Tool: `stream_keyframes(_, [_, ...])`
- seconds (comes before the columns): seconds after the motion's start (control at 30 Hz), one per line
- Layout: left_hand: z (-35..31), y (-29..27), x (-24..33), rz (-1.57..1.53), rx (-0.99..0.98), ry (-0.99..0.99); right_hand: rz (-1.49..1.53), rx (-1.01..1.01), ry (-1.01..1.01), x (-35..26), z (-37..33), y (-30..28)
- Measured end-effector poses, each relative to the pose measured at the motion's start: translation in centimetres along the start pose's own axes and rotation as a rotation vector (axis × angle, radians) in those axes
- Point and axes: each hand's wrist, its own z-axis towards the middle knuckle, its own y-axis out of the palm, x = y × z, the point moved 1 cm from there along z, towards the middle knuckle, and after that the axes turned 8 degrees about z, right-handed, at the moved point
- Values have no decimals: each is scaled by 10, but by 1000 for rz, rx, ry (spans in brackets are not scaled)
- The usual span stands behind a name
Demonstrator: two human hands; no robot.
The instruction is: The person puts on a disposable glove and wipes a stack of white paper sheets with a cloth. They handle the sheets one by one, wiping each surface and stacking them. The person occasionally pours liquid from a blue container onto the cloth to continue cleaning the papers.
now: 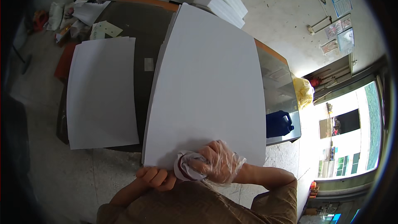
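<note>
The 2 hands are close together. The bare left hand [156,177] curls at the near left corner of a large stack of smooth white sheets [211,79], perhaps steadying it; its grip is unclear. The right hand [213,157], inside a clear plastic glove [228,166], clutches a crumpled white, red-banded cloth [190,158] against the stack's near edge. The stack spans the middle of a dark, orange-edged surface [141,16]; a blue plastic jug [277,125] sits near its right corner, likely kept off the sheets.
</note>
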Motion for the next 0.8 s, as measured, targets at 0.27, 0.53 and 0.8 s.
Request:
stream_keyframes(0.27, [-9,-3,11,42,50,-59,-662,-51,601,326,158,-67])
stream_keyframes(0.53, [-11,-8,19,76,57,-146,-452,161,768,400,214,-96])
stream_keyframes(0.8, [-6,14,12,124,192,-105,-318,54,102,100,10,-30])
